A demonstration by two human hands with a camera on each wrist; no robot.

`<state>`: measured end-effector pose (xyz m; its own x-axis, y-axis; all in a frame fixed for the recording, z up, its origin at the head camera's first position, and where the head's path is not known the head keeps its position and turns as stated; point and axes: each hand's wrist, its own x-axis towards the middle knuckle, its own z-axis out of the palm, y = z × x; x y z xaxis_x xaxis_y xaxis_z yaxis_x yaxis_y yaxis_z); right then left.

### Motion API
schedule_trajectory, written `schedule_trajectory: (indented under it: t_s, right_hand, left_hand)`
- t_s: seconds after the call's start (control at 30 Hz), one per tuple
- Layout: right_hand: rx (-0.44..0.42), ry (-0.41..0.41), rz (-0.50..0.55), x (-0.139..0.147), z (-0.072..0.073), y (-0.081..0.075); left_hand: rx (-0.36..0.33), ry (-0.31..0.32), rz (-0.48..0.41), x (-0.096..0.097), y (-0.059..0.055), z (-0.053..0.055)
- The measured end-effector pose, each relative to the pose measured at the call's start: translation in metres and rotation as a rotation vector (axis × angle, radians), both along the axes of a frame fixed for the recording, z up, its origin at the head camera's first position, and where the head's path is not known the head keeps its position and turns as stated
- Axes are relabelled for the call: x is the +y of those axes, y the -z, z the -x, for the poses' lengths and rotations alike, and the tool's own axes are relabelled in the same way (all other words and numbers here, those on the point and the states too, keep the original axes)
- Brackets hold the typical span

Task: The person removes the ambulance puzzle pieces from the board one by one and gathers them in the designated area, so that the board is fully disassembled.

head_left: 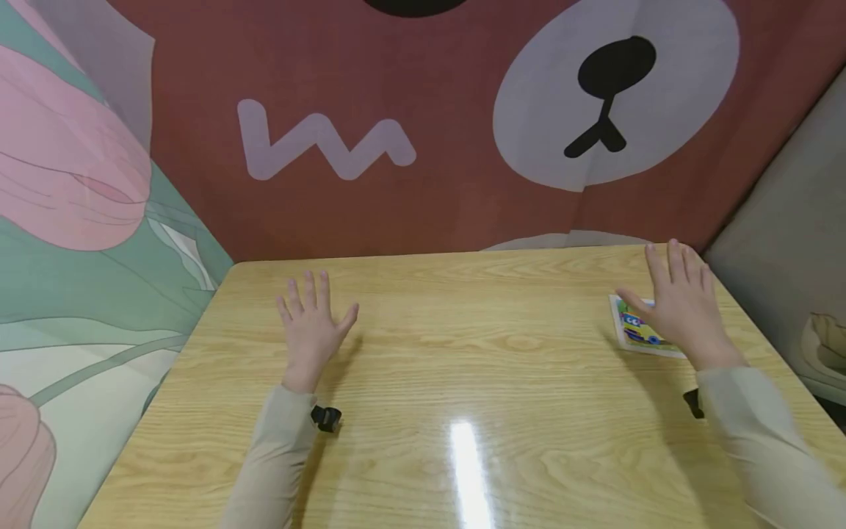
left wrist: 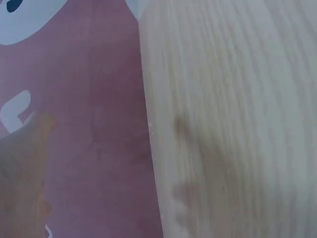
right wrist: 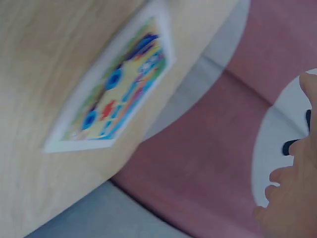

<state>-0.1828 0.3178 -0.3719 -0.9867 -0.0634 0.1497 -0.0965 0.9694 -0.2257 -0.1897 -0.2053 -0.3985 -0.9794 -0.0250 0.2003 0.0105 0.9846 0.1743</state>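
My left hand [head_left: 311,327] is raised over the left part of the wooden table [head_left: 463,338], fingers spread and holding nothing. In the left wrist view, part of that hand [left wrist: 25,173] shows at the left edge, with its shadow on the wood. My right hand [head_left: 687,308], fingers straight and thumb out, hovers above the table's right side. It partly covers a white-bordered picture card [head_left: 634,334] in the head view. The right wrist view shows the card [right wrist: 116,94] lying flat, printed with a colourful vehicle, apart from the right hand [right wrist: 292,183].
Behind the table hangs a brown cloth [head_left: 370,213] with a cartoon face. A flower-patterned cloth [head_left: 86,294] borders the left side, and a grey surface [head_left: 786,220] stands along the right. Black wrist straps [head_left: 327,419] show at the cuffs. Light glares off the table front.
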Motion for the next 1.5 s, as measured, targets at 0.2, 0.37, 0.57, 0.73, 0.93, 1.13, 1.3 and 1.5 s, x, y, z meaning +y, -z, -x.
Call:
schedule_trajectory:
  t_s: [0.2,0.37,0.57,0.73,0.93,1.13,1.3,1.5]
  right_hand:
    - [-0.05,-0.042,-0.02,0.02,-0.001,0.019]
    - [-0.096,-0.076,-0.067,0.036,-0.002,0.036]
    - [-0.126,-0.105,-0.098,0.054,-0.004,0.053]
    - [-0.202,-0.104,-0.083,0.064,-0.007,0.059]
    - [-0.268,-0.102,-0.129,0.067,-0.005,0.063]
    - [-0.342,-0.11,-0.124,0.068,-0.002,0.067]
    - [-0.382,-0.116,-0.097,0.068,-0.001,0.067]
    - [-0.374,-0.133,-0.115,0.062,-0.004,0.064]
  left_hand:
    - [-0.011,0.041,0.076,0.005,0.005,0.001]
    - [-0.072,0.07,0.08,0.013,0.005,0.002]
    - [-0.113,0.126,0.109,0.022,0.007,0.003]
    - [-0.121,0.166,0.14,0.031,0.008,0.003]
    - [-0.13,0.227,0.156,0.041,0.014,0.007]
    - [-0.079,0.303,0.156,0.055,0.018,0.009]
    - [-0.057,0.357,0.156,0.07,0.019,0.01]
    - [-0.068,0.413,0.175,0.088,0.022,0.013]
